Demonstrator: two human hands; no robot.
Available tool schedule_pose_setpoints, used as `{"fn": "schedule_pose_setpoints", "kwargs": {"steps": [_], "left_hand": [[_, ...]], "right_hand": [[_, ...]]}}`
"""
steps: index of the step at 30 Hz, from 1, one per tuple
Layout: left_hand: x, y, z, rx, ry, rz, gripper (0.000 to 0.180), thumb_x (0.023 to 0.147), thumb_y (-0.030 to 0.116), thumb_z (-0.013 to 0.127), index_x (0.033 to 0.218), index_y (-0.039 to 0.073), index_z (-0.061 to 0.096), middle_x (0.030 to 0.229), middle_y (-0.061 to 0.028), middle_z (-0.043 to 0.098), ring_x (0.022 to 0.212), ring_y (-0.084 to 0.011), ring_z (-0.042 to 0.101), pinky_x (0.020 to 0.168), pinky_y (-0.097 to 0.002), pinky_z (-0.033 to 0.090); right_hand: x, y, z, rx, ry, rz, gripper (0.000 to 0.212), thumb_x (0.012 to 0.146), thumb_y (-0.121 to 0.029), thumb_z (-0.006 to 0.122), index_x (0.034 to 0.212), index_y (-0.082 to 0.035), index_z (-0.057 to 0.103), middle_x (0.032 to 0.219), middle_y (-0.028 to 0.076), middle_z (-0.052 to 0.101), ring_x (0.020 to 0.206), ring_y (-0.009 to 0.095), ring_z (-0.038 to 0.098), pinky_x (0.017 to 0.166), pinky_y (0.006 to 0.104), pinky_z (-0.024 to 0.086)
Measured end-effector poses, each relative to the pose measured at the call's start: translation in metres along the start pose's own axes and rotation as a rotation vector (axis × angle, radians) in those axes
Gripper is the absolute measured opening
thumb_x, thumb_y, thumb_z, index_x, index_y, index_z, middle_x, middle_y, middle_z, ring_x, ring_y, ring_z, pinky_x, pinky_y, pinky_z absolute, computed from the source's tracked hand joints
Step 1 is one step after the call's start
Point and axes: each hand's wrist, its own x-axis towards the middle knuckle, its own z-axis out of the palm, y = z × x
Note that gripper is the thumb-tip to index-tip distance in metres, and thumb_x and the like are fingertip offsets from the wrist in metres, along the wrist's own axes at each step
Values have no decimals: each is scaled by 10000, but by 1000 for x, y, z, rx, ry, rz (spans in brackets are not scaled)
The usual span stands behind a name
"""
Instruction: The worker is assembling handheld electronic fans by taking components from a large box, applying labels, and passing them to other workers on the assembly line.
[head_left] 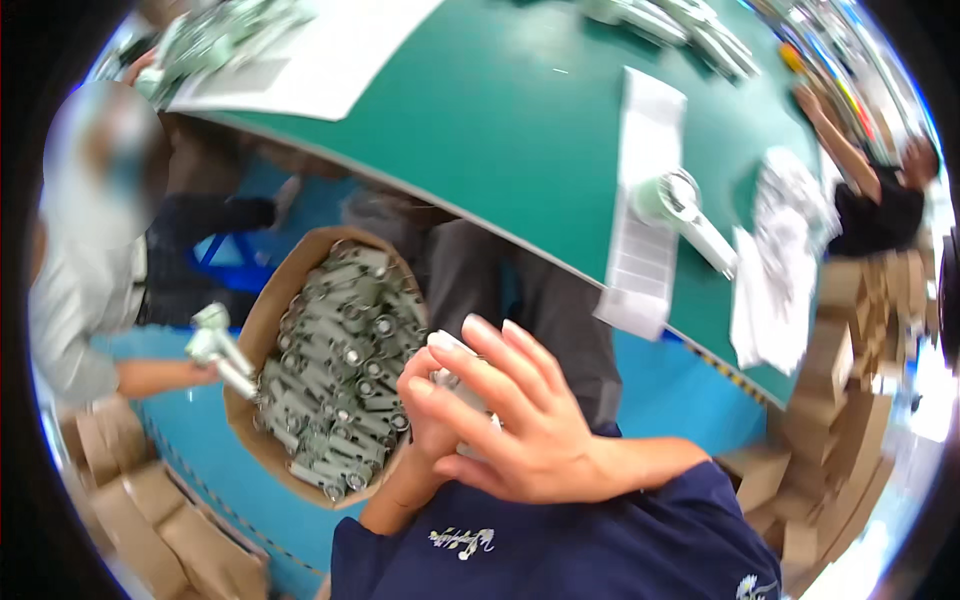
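In front of my chest, my two hands are close together. My right hand (525, 420) lies across the left with its fingers stretched and spread. My left hand (425, 425) is mostly hidden behind it, so its grip does not show. A small greyish-white patch shows between them; I cannot make out what it is. To the left, an open cardboard box (243, 385) holds many pale green and grey devices (345, 350) with round ends and straight handles. A similar device (680, 200), resembling a handheld fan, lies on the green table (500, 130).
Crumpled white plastic bags (785, 250) lie right of a long printed paper strip (645, 270). At left, a person (85, 260) holds another such device (220, 350) beside the box. Another person (880, 200) reaches over the table's far right. Cardboard cartons (165, 520) stand on both sides.
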Motion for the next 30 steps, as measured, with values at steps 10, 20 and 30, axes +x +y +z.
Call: {"fn": "schedule_pose_setpoints", "kwargs": {"steps": [10,20,30], "left_hand": [[5,-35,125,317,-1227,758,415,581,219,843,931,65,683,1364,-252,449,1258,-437,482,1052,-573,392],[5,-63,129,324,-1255,599,532,619,172,858,1132,103,730,1584,-324,257,1461,-494,308,1152,-541,329],[14,-82,104,300,-1033,732,529,651,275,829,1158,134,770,1363,-251,417,1197,-382,490,951,-441,483]], "right_hand": [[-173,61,-32,371,356,463,646,910,-154,719,1458,-45,393,1426,233,545,1343,427,524,1107,495,424],[-155,75,-43,340,394,711,525,761,-58,858,1236,-25,639,1248,160,694,1138,311,689,963,384,552],[-88,122,-66,-420,259,388,418,750,-113,833,1147,-53,716,1152,109,712,1133,320,651,947,428,525]]}}
